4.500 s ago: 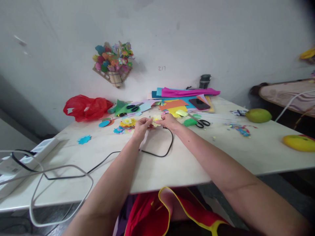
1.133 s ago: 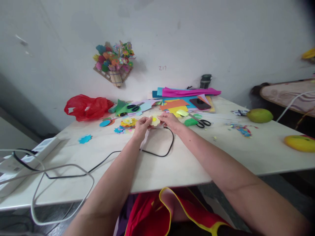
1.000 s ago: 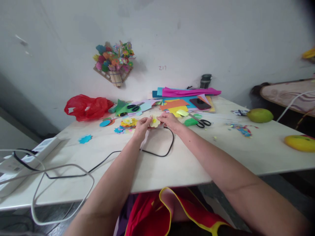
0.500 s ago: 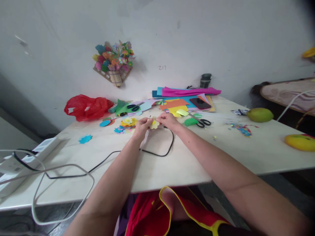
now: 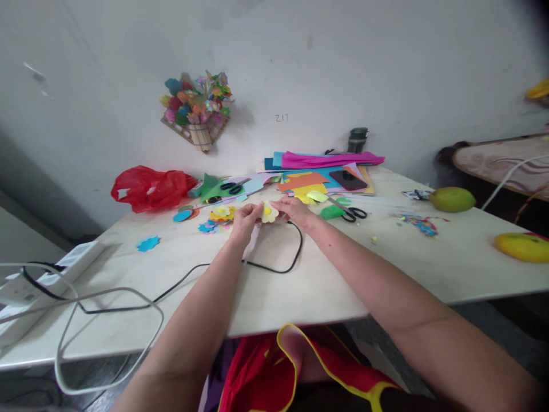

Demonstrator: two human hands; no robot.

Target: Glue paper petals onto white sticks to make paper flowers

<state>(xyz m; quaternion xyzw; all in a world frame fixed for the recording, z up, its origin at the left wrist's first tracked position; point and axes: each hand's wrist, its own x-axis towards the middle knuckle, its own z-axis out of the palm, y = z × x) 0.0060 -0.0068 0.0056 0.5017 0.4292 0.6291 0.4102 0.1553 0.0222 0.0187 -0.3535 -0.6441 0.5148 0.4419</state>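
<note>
Over the middle of the table, a pale cream paper flower with a yellow centre is held up between my two hands. My left hand pinches its left edge. At the right edge, my right hand is closed with its fingertips on the petals. Just left of my left hand lies a pile of yellow and orange paper flowers, with blue paper flowers beside it. Farther left a single blue scalloped paper cut-out lies flat. A black cable loops below my hands.
Black-handled scissors lie right of my right hand, another pair farther back. Coloured sheets and a phone are at the back. A red plastic bag, a power strip and mangoes stand around.
The cream flower has turned a little, so more of its face shows. My fingers have shifted slightly at its edges; the things on the table have stayed put.
</note>
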